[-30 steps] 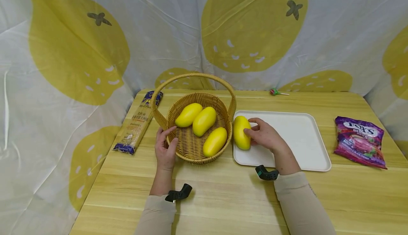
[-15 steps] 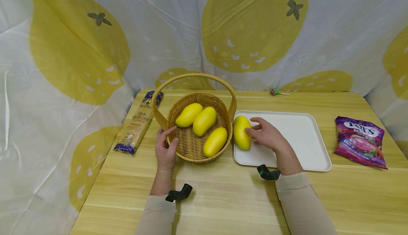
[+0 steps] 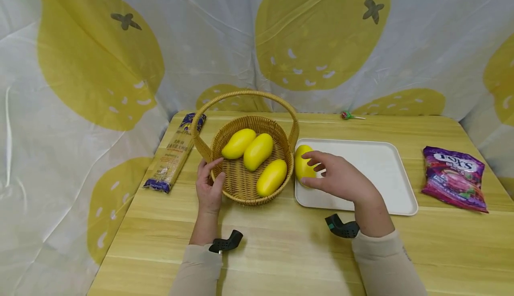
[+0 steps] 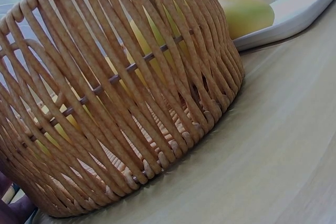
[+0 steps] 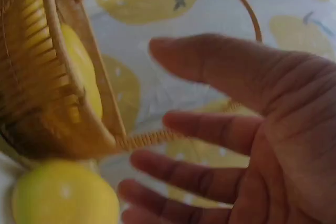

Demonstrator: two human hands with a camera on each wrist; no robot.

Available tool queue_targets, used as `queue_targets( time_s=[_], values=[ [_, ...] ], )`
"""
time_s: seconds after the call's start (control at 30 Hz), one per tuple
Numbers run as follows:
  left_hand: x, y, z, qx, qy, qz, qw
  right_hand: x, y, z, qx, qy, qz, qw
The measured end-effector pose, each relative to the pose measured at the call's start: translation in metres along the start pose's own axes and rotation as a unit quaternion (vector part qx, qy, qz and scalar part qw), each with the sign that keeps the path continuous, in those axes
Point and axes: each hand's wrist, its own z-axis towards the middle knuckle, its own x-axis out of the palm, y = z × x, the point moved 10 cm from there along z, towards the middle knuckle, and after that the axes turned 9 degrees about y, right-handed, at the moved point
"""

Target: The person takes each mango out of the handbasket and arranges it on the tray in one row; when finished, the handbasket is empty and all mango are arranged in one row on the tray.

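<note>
A round wicker basket [image 3: 250, 202] with a tall handle holds three yellow mangoes [image 3: 258, 152]. My left hand [image 3: 209, 193] grips its left side, fingertips and thumb at the rim. In the left wrist view the basket wall [image 4: 115, 93] fills much of the picture. Another yellow mango [image 3: 304, 164] lies on the left end of a white tray [image 3: 373, 175], beside the basket. Over that mango's right side is my right hand [image 3: 341, 178], fingers spread and bent. The right wrist view shows the right hand [image 5: 273, 145] holding nothing, apart from the mango [image 5: 65, 195].
A pasta packet [image 3: 168, 160] lies left of the basket on the wooden table [image 3: 281, 260]. Behind the tray is a small lollipop [image 3: 346, 115]. A purple sweets bag [image 3: 454, 178] lies at the right, and a lemon-print cloth [image 3: 225, 28] hangs behind the table.
My right hand has come off the tray mango and risen, its fingers now spread above it. My left hand, the basket and the mangoes have stayed in place.
</note>
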Motion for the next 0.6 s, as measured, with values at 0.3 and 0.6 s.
queue_targets(
  time_s=[0.3,0.6],
  values=[
    [0.002,-0.001,0.001,0.003,0.002,0.007,1.0,0.033,0.064,0.036,-0.165,0.049,-0.052,0.9836],
    [0.0,-0.001,-0.001,-0.001,0.0,0.004,1.0,0.056,0.079,0.078,-0.17,0.203,-0.166,0.9499]
  ],
)
